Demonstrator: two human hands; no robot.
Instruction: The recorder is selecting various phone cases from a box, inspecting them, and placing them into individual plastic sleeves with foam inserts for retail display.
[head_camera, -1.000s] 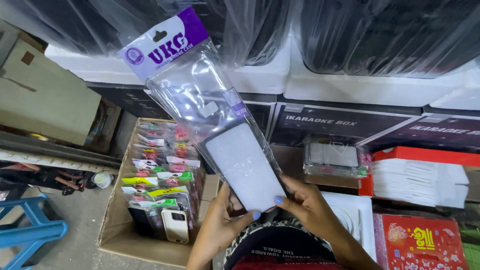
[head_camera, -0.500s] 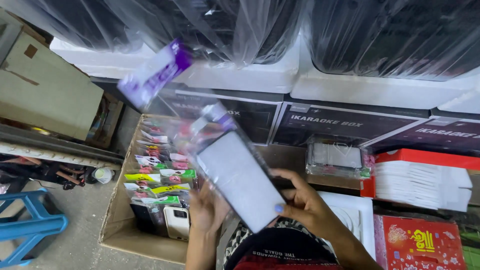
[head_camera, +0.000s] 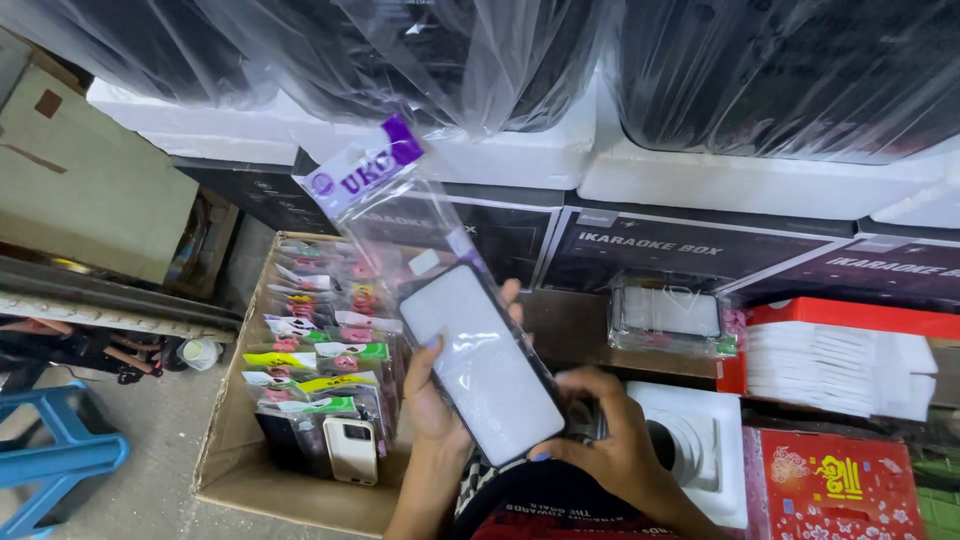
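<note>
the left hand (head_camera: 440, 385) is wrapped around the phone case (head_camera: 482, 362), its fingers clamped along the case's left edge and one fingertip showing over the upper right corner. the right hand (head_camera: 610, 450) grips the case's lower end, thumb pressed to the bottom corner, fingers curled in behind it. the case is a white-faced slab with a dark rim, tilted so its top leans left, held just above the near right corner of the open cardboard box (head_camera: 240, 450). a clear plastic sleeve (head_camera: 395, 215) with a purple and white header card rises from the case's top, up and left, over the box's far edge. inside the box stand rows of packaged phone cases (head_camera: 320, 335) with coloured headers. left of the box stands a blue plastic stool (head_camera: 55, 460). right of the box lie a white foam tray (head_camera: 700, 440), a red printed carton (head_camera: 840, 485) and a stack of white sheets (head_camera: 840, 365). behind the box stand dark cartons (head_camera: 680, 250), with plastic-wrapped black goods (head_camera: 450, 55) on white foam above them.
</note>
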